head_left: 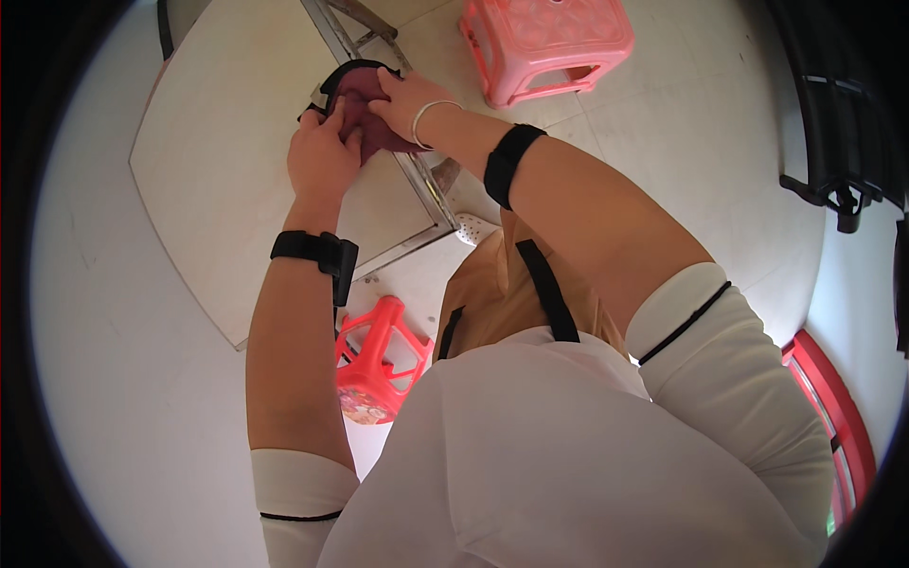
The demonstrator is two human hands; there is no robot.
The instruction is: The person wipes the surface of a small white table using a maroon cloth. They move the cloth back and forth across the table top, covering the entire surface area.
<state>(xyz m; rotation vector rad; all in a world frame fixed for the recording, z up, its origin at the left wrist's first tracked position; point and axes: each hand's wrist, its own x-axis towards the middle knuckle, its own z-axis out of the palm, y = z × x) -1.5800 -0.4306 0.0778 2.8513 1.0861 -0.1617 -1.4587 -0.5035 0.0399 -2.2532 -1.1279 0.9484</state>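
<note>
Over the table's edge, at the upper middle, I hold a maroon cloth piece (376,138) with a thick black rim; its exact kind does not show. My left hand (320,156) is closed on its left side, fingers pressing into the fabric next to a small pale, shiny part on the rim. From the right, my right hand (414,102) grips the same cloth, with the thumb and fingers on its upper surface. Parts of the cloth are hidden by both hands.
A pale table (227,142) with a metal-framed edge lies below and left of my hands. Beyond it on the right stands a pink plastic stool (549,47). A red stool (386,355) is near my left forearm. A black object (838,114) is at the far right.
</note>
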